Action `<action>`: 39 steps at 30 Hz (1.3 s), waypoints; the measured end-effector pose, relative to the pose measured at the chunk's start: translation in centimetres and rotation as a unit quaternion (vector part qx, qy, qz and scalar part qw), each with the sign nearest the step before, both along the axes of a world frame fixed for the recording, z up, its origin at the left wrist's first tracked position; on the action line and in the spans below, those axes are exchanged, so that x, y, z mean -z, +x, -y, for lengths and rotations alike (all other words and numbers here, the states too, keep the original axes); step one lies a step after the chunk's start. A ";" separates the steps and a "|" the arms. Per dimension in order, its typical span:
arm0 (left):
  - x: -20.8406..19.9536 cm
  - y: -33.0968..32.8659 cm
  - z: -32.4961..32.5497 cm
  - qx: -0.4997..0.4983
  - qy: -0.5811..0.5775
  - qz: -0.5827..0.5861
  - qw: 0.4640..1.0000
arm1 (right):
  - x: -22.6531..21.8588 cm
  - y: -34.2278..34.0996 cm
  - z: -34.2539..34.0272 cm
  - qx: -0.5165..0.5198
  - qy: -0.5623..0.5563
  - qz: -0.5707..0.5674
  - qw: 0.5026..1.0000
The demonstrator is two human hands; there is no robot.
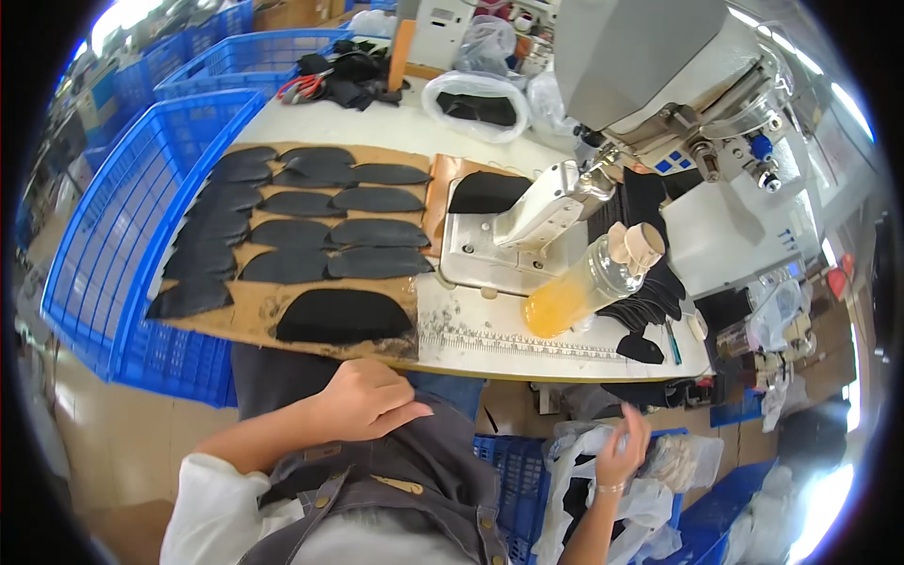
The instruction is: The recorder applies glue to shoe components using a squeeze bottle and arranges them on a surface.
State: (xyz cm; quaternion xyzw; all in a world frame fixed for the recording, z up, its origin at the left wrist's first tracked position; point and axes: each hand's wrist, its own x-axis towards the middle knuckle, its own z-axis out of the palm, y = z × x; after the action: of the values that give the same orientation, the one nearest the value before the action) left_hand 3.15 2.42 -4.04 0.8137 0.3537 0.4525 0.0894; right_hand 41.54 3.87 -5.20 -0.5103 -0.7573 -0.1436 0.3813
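My left hand (370,400) rests over the dark apron at the table's front edge. Its fingers are curled in, the palm is hidden, and nothing shows in it. Just beyond lies a single black curved fabric piece (344,315) on the brown board (254,325). My right hand (621,452) is off to the right, below table height, with fingers apart and nothing seen in them. Beneath it are white plastic bags (650,504) with dark pieces inside, in a blue crate (513,490). Rows of overlapping black pieces (377,200) cover the board.
A white and grey sewing machine (546,217) stands on the table, another black piece (488,192) at its plate. Before it, a glass bottle of yellow liquid (579,287) leans. Black strips and a teal pen (672,343) lie right. A blue basket (141,245) borders the left side.
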 end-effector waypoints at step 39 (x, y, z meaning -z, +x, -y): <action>-2.6 2.0 -0.5 0.341 -0.427 0.341 0.765 | -2.7 -18.1 -2.6 -0.347 -0.012 -0.699 0.626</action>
State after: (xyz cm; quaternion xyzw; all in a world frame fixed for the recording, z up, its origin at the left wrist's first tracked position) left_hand 5.11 2.90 -1.44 0.5509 0.1556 0.4416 0.6909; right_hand 23.48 6.42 -2.52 -0.1612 -0.3864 0.4082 0.8113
